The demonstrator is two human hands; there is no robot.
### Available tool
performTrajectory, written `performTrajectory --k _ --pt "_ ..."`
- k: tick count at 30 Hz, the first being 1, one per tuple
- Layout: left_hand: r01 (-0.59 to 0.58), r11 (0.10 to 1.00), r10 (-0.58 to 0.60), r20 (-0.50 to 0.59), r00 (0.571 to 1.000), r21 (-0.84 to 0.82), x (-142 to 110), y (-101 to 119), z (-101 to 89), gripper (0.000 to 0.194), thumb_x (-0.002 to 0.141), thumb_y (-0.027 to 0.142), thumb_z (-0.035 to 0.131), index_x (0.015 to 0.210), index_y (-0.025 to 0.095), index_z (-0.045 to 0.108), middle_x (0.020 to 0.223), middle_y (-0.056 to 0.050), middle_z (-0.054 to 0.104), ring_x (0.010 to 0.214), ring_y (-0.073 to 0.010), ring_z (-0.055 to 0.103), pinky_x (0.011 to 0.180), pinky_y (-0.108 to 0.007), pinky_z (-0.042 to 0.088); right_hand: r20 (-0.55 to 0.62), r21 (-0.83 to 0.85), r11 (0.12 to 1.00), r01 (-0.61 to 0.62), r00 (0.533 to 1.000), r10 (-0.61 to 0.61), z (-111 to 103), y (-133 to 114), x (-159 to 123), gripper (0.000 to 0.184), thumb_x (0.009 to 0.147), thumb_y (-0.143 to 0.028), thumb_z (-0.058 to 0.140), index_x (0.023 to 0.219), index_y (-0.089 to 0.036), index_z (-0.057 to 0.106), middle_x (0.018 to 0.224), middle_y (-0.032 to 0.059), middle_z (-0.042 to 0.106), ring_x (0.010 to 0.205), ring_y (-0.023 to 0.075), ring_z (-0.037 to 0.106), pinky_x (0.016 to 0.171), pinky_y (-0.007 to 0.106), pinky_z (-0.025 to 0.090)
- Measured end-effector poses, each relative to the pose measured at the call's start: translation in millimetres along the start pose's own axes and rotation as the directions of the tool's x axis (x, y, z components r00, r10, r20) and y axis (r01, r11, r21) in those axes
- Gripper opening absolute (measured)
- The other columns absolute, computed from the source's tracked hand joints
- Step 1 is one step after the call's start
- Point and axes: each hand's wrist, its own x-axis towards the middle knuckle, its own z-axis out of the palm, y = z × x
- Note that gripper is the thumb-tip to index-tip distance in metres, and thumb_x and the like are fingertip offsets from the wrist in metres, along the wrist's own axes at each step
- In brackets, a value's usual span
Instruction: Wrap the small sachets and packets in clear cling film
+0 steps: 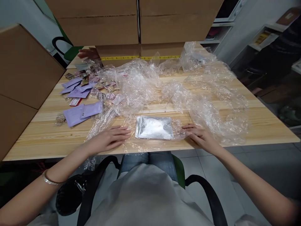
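A flat silver foil pouch point(154, 127) lies on a sheet of clear bubble wrap point(134, 148) near the table's front edge. To its left, my left hand point(114, 138) rests palm down on the wrap, fingers stretched out and slightly apart. My right hand point(199, 136) is low over the wrap at the pouch's right side, its fingers a little bent and the thumb apart from them. Neither hand touches the pouch. More crumpled bubble wrap point(143, 84) spreads across the table behind the pouch and on the right.
Purple packets point(76, 115) and small wrapped pieces point(107, 84) lie in a pile at the left. Large cardboard boxes point(98, 29) stand along the back of the wooden table point(47, 135), with another carton point(21, 69) at the left edge. A yellow measuring tape point(119, 58) runs along the back.
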Motion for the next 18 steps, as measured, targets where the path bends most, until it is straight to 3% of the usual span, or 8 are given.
performTrajectory --k 4,9,12,14,16,18 --pt "-0.04 0.994 0.043 -0.027 0.999 0.099 -0.2 0.1 6.1 0.052 0.09 0.04 0.065 0.14 0.028 0.056 0.142 -0.005 0.059 0.139 -0.0258 0.046 0.117 -0.048 0.037 -0.114 -0.054 0.996 -0.076 0.991 0.07 4.9 -8.6 8.7 0.048 0.094 -0.053 0.045 0.056 -0.027 0.06 0.077 0.0048 0.071 0.101 0.0302 0.066 0.113 0.054 0.036" --pt "-0.019 0.978 0.054 -0.167 0.984 0.205 7.3 3.1 17.1 0.029 0.098 0.033 0.053 0.12 0.024 0.07 0.126 -0.005 0.07 0.126 -0.0231 0.06 0.11 -0.042 0.046 -0.196 -0.233 0.972 0.012 0.979 -0.059 19.6 -20.0 22.7 0.021 0.083 -0.048 0.061 0.081 -0.027 0.067 0.085 0.002 0.072 0.087 0.0266 0.064 0.111 0.054 0.031" --pt "0.118 0.991 -0.099 -0.246 0.964 0.062 12.3 9.1 15.1 0.031 0.1 0.036 0.047 0.111 0.023 0.072 0.115 -0.005 0.075 0.115 -0.0223 0.066 0.102 -0.039 0.049 -0.265 -0.253 0.965 -0.068 0.964 -0.002 30.1 -23.0 32.0 0.045 0.091 -0.053 0.051 0.056 -0.026 0.05 0.058 0.0005 0.059 0.068 0.0223 0.058 0.097 0.048 0.039" --pt "0.314 0.944 -0.329 -0.315 0.89 -0.1 16.1 13.4 12.5 0.036 0.1 0.039 0.042 0.096 0.02 0.072 0.095 -0.005 0.077 0.093 -0.02 0.069 0.086 -0.032 0.052 -0.32 -0.252 0.955 -0.154 0.945 0.068 33.9 -23.0 36.6 0.057 0.097 -0.054 0.04 0.048 -0.024 0.034 0.046 -0.0005 0.046 0.058 0.0194 0.051 0.09 0.045 0.041" --pt "0.478 0.84 -0.542 -0.359 0.76 -0.256 21.5 16.5 11.5 0.043 0.099 0.043 0.04 0.076 0.018 0.066 0.069 -0.001 0.068 0.068 -0.0163 0.062 0.066 -0.027 0.047 -0.342 -0.312 0.923 -0.223 0.933 0.11 34.8 -22.7 39.0 0.058 0.098 -0.05 0.036 0.047 -0.024 0.028 0.044 -0.0007 0.042 0.052 0.0179 0.046 0.087 0.045 0.04" --pt "0.544 0.769 -0.639 -0.374 0.672 -0.335 28.9 17.8 12.7 0.044 0.097 0.043 0.041 0.062 0.019 0.054 0.054 0.003 0.053 0.056 -0.014 0.051 0.057 -0.026 0.038 -0.333 -0.439 0.859 -0.264 0.936 0.117 34.0 -22.7 39.6 0.056 0.098 -0.044 0.034 0.047 -0.024 0.027 0.042 -0.0002 0.042 0.049 0.0176 0.043 0.085 0.046 0.038"
